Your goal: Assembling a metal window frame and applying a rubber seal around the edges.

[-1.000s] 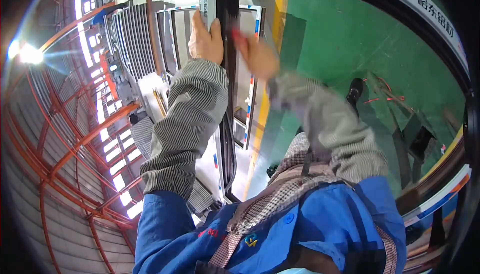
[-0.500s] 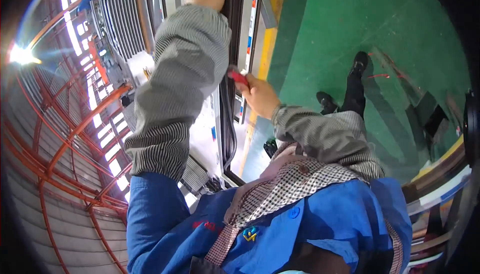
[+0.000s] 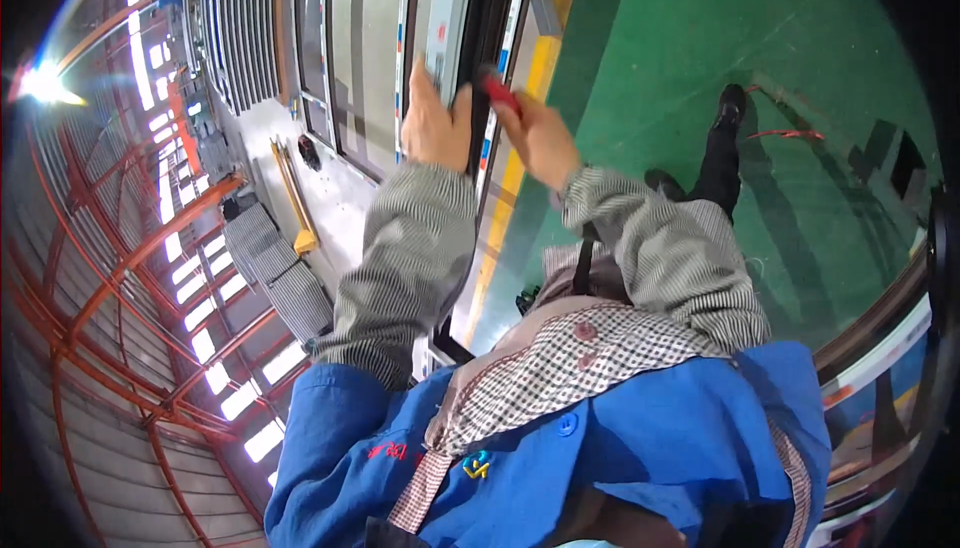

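My left hand [image 3: 437, 128] straddles a light grey metal bar [image 3: 452, 18] of a long frame, thumb on one side and fingers on the other. Dark channel or strip [image 3: 488, 18] runs along the bar's right side, close to my left thumb. My right hand [image 3: 543, 145] is closed around a red-handled tool [image 3: 501, 96] with a dark, blurred end. That end lies over the dark strip, just right of my left hand; its exact kind is unclear. Grey striped sleeves cover both forearms, and the left one hides the nearer part of the frame.
More metal frames [image 3: 365, 58] lie to the left, beside a stack of grey profiles [image 3: 243, 33]. Yellow-handled tools [image 3: 293, 193] and bundled profiles [image 3: 277, 268] are farther down. Another person's dark-trousered leg [image 3: 716, 168] shows on the green floor [image 3: 680, 38] at right.
My left hand has come down along the frame toward me, beside my right hand. The right hand with the red-handled tool has moved slightly up and right.
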Motion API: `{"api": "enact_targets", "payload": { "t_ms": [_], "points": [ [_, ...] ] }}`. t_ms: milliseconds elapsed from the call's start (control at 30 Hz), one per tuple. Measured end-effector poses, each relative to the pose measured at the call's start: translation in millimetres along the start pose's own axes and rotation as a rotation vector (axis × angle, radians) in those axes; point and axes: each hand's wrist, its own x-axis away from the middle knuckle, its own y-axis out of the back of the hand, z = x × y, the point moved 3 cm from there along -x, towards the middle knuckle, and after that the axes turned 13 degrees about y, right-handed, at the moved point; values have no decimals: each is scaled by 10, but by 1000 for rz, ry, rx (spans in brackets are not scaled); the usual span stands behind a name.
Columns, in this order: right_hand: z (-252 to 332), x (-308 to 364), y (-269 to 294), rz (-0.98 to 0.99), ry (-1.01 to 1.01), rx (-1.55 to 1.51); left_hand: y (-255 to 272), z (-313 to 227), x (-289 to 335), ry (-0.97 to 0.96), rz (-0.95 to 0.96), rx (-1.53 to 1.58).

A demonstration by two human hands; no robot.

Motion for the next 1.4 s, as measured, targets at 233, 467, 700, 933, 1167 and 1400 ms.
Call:
{"api": "enact_targets", "payload": {
  "t_ms": [233,467,700,933,1167,1400],
  "points": [
    [-41,203,-124,-191,-117,-186,-107,-69,14,91,-86,3],
    [-193,499,-75,-193,-71,-181,-144,-15,18,15,-100,-19],
    [32,528,-259,-40,-65,31,-120,33,72,53,-93,-149],
    [-353,-486,204,-305,367,351,-336,-172,-2,-82,-138,-179],
    [109,899,-381,18,-97,-97,-69,-60,52,83,-76,-185],
    [60,-33,25,-171,-93,28,-199,-83,47,-26,-77,-144]
  ]
}}
